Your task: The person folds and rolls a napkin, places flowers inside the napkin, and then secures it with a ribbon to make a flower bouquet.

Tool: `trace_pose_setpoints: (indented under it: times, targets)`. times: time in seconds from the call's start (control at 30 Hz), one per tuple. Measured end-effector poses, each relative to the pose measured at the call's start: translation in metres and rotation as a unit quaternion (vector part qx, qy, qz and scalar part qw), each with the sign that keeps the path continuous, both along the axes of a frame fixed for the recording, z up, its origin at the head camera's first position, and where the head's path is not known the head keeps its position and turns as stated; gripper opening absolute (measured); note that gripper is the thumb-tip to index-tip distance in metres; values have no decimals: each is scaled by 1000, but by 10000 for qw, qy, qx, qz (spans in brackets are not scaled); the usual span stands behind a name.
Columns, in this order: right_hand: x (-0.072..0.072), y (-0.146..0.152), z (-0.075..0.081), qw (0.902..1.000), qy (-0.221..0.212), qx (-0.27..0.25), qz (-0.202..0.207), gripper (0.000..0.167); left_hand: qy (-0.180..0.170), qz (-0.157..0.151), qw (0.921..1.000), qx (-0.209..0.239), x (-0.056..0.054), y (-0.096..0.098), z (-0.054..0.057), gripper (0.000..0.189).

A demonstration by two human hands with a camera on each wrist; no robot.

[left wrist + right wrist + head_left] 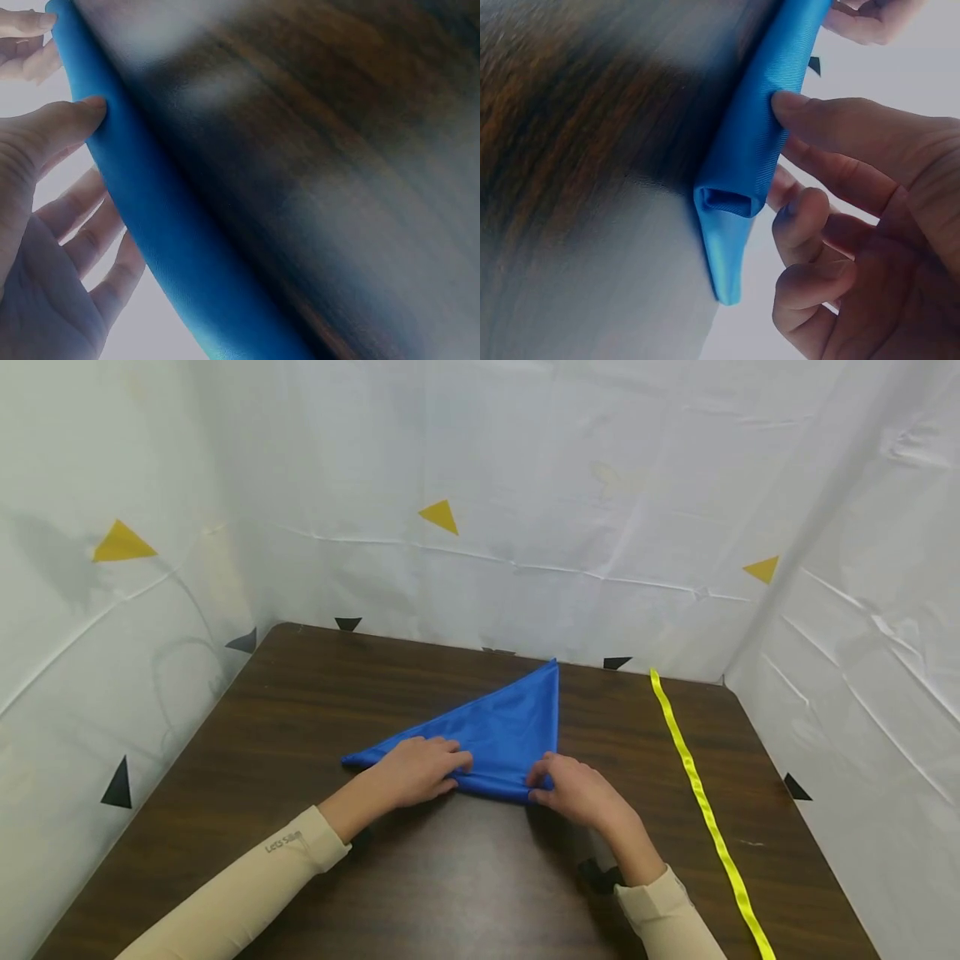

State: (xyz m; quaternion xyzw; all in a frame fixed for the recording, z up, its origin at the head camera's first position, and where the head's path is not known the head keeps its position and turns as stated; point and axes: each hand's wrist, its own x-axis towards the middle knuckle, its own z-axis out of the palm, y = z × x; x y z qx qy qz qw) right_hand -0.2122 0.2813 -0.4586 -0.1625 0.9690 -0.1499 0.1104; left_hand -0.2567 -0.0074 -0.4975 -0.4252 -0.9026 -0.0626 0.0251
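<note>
A shiny blue cloth (513, 727) lies on the table, folded into a triangle, its near edge turned into a flat roll. My left hand (416, 770) holds that edge near its middle. In the left wrist view the thumb lies on the front of the blue cloth (161, 214) and the fingers reach behind it. At the right end of the edge my right hand (579, 791) pinches the roll between thumb and fingers. The right wrist view shows the open end of the rolled blue cloth (742, 150), with a pointed corner beyond it.
A yellow ribbon (701, 802) runs lengthwise down the right side of the dark wooden table (450, 893). White sheeting (525, 460) with yellow and black triangles walls the table at the back and both sides.
</note>
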Motion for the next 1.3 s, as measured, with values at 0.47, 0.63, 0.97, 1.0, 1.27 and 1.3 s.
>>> trace_pose_setpoints:
  times: [0.47, 0.63, 0.97, 1.0, 1.27, 1.3]
  targets:
    - [-1, 1, -4, 9999, 4, 44, -102, 22, 216, 105, 9997, -88, 4, 5, 6, 20]
    - [3, 0, -4, 9996, 172, 148, -190, 24, 107, 236, 9997, -52, 1, 3, 5, 23]
    - [-1, -5, -6, 9980, 338, 452, -294, 18, 145, 279, 9994, -135, -7, 7, 10, 25]
    - [-2, -5, -6, 9979, 321, 468, -298, 17, 142, 267, 9995, -98, -6, 7, 9, 25]
    - [-6, -7, -1, 9975, 251, 618, -248, 18, 144, 343, 9993, 26, -12, 5, 3, 21]
    - [-6, -8, 0, 9972, 268, 656, -227, 18, 135, 394, 9991, 8, -13, 4, 3, 21]
